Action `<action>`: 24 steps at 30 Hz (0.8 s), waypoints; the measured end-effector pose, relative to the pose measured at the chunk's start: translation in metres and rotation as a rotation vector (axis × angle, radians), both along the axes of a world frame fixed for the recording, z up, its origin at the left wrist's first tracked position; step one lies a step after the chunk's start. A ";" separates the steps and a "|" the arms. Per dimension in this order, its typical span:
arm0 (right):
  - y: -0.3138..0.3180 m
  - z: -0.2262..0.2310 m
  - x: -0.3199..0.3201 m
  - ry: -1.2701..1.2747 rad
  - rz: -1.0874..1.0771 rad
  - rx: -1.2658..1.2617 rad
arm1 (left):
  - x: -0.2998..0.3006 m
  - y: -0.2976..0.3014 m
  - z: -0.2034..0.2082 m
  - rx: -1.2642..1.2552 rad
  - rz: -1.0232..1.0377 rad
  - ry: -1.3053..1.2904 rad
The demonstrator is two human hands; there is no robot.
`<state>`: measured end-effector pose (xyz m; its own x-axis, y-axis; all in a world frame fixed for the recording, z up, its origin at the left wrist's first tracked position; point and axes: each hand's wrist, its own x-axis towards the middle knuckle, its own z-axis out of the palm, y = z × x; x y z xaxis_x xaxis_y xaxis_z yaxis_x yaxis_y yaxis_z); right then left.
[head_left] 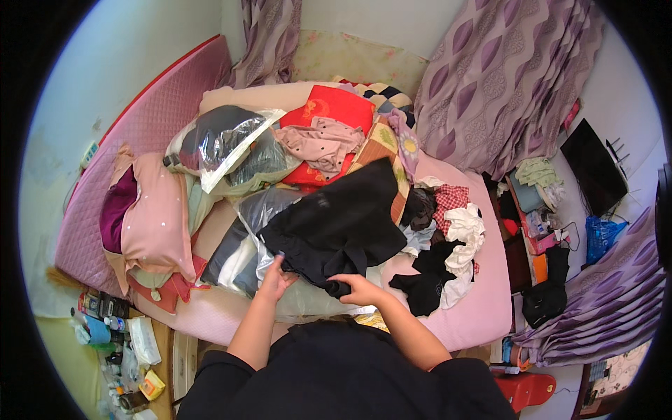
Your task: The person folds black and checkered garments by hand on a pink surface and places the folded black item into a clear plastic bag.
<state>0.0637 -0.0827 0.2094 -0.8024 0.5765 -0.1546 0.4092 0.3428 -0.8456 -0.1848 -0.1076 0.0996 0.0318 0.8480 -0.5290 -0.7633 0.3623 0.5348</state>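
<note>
A large black garment (336, 217), with a gathered edge like a waistband, lies spread over the things on the bed in front of me. My right hand (359, 290) is closed around a bunched corner of it at the near side. At the garment's near left edge is my left hand (275, 281), thumb and fingers apart, the fingertips at the cloth. Under and left of the garment lies a clear plastic storage bag (241, 262) with dark and white cloth inside. Another filled clear bag (224, 143) with a white strip lies farther back.
A pink pillow (157, 217) lies left on the bed (483, 308). Behind are a red cushion (336, 105) and a dusty-pink shirt (325, 143). Several loose clothes, among them a white ruffled garment (462, 234), lie right. A cluttered bedside cabinet (164, 357) stands near left.
</note>
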 end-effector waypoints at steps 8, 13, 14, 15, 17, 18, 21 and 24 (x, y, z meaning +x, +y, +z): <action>-0.020 -0.037 0.035 -0.043 0.142 -0.238 | 0.030 -0.010 -0.045 -0.108 0.178 0.169; -0.031 -0.045 0.053 0.048 0.077 -0.243 | 0.033 -0.003 -0.045 -0.176 0.150 0.297; -0.034 -0.051 0.056 0.049 0.042 -0.279 | 0.033 -0.002 -0.043 -0.218 0.125 0.310; -0.038 -0.057 0.060 0.054 0.040 -0.279 | 0.034 -0.002 -0.042 -0.217 0.122 0.315; -0.047 -0.065 0.067 -0.196 -0.142 -0.340 | 0.044 -0.004 -0.031 -0.239 0.163 0.300; -0.050 -0.069 0.070 -0.239 -0.159 -0.308 | 0.046 -0.005 -0.025 -0.240 0.160 0.302; -0.057 -0.098 0.079 -0.223 -0.141 -0.360 | 0.050 -0.006 -0.012 -0.239 0.089 0.421; -0.060 -0.115 0.078 -0.291 -0.125 -0.332 | 0.049 -0.009 -0.014 -0.191 -0.022 0.521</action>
<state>0.1417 -0.1431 0.0946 -0.6260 0.5472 -0.5557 0.6666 0.0056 -0.7454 -0.1353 -0.1163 0.0859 -0.2589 0.7372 -0.6241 -0.4063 0.5030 0.7628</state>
